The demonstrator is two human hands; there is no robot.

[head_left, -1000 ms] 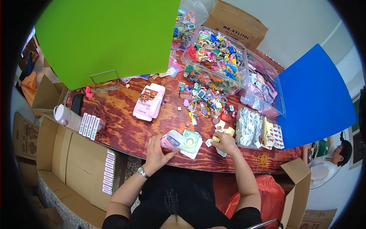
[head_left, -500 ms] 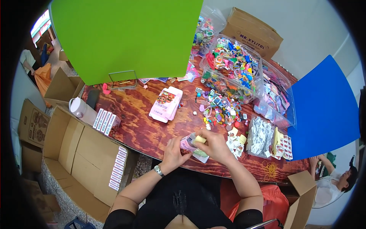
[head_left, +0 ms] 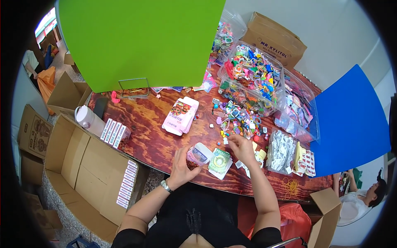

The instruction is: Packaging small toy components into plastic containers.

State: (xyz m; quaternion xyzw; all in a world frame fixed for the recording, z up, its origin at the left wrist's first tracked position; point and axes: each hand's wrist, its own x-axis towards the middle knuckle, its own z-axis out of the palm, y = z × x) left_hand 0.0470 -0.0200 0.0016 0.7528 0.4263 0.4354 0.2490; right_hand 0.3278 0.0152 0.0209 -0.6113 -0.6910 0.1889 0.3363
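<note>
My left hand (head_left: pixel 182 168) is wrapped round a small pink carton (head_left: pixel 196 160), its open top facing me and to the right. A flap stands up at the carton's mouth. Over the near edge of the trinket pile (head_left: pixel 242 118) is my right hand (head_left: pixel 243 148), fingers bent together; whether something small is between them is hidden. A green printed card (head_left: pixel 219 160) lies on white paper just right of the carton. Small paper stickers (head_left: pixel 259 156) lie partly under my right hand and wrist.
Flat pink cartons (head_left: pixel 180 115) lie mid-table. Clear bins of trinkets (head_left: pixel 252 78) and a tub of white packets (head_left: pixel 282 151) stand right. A green panel (head_left: pixel 136 45) and blue panel (head_left: pixel 353 124) flank the table. A large cardboard box (head_left: pixel 82 173) holds packed cartons, left.
My right hand has left the carton and moved up and right to the trinkets; the yellowish piece it held no longer shows. The carton has shifted slightly left, and the green card is uncovered.
</note>
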